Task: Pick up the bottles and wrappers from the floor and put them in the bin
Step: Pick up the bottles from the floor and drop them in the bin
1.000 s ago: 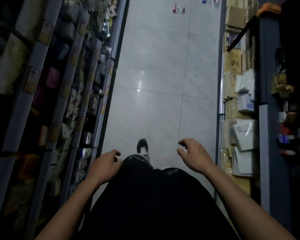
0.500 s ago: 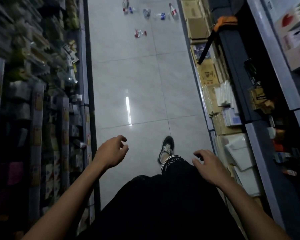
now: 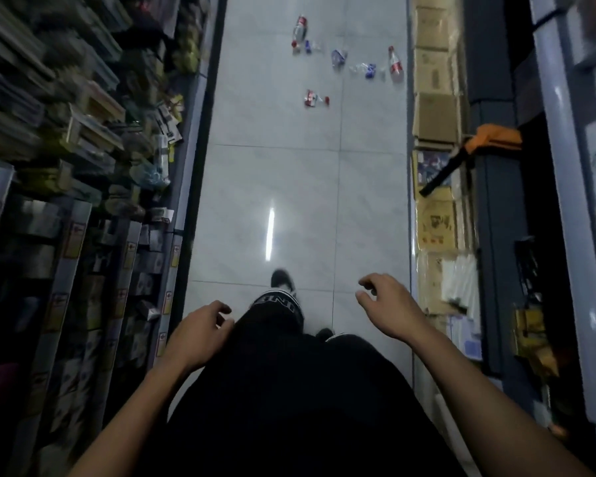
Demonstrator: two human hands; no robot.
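Ahead, the bottles [image 3: 395, 60] and wrappers [image 3: 314, 98] lie scattered on the tiled floor [image 3: 272, 173] at the aisle's far end, well apart from you. Your left hand [image 3: 200, 330] and right hand [image 3: 386, 306] are both empty, fingers loosely curled, hovering above your dark trousers [image 3: 289, 390] between the shelves [image 3: 83, 235].

A single head-worn wide-angle camera looks forward and steeply down a narrow shop aisle, the tiled floor [image 3: 300, 187] running away up the frame, shelving [image 3: 83, 187] leaning in on both sides, the wearer's forearms and legs close beneath the lens.
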